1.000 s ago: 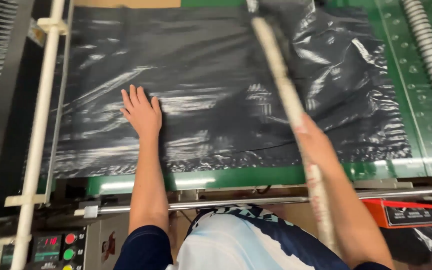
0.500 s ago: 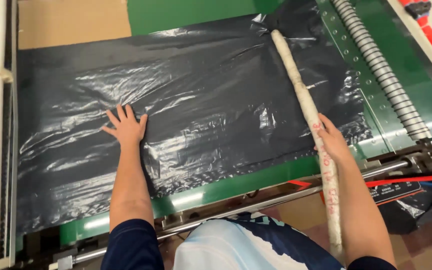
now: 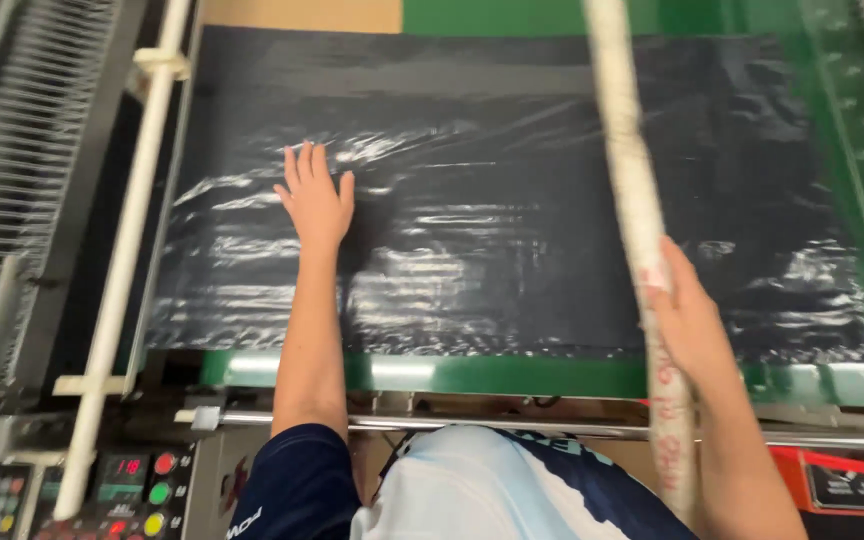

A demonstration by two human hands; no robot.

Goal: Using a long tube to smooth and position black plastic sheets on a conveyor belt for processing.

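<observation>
1. Green machine table (image 3: 552, 375) fills most of the frame, with a brown patch at the top and a metal rail across the bottom.

2. Your work lies on it: a big black plastic sheet (image 3: 512, 200), shiny and wrinkled, spread over the middle of the picture from the left side to the right.

3. Your left hand (image 3: 314, 205) lies flat on the sheet, a bit left of the middle. Your fingers are stretched out and grip nothing; they just press down.

4. Your right hand (image 3: 687, 320) sits at the lower right. Its fingers are curled around a long white stick (image 3: 632, 200) that runs from the top of the frame down past your arm.

5. How far along, as I judge it: the sheet already lies mostly flat on the table. Wrinkles show in the middle and at the right, so some smoothing looks left. The stick is in your hand, above the sheet, not laid down.

6. Hard to see: the stick is blurry, and both its ends are cut off. I cannot tell if it touches the sheet.

7. Control panel (image 3: 132, 490) with coloured buttons sits at the lower left, partly cut off. A white bar (image 3: 127, 270) hides the sheet's left edge.
</observation>
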